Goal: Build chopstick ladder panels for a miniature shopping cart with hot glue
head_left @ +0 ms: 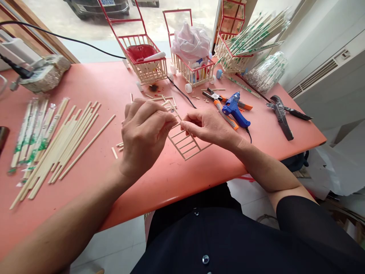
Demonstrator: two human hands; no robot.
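My left hand [145, 131] is raised over the table with thumb and fingers pinched together; what lies between the fingertips is hidden. Close beside it, my right hand [212, 127] pinches a slim piece of a ladder-like frame of wooden sticks [193, 155]. Several thin rungs cross that frame, and its far part is covered by my hands. More joined sticks [174, 101] show just behind my fingers. Short cut stick pieces [114, 153] lie by my left wrist.
Loose wooden chopsticks [67, 146] and wrapped ones [34, 129] lie at left. Right of my hands are pliers [216, 99], a blue glue gun [235, 108] and a black-handled tool [282, 116]. Red-trimmed stick carts [149, 72] line the back. A power strip [17, 51] sits back left.
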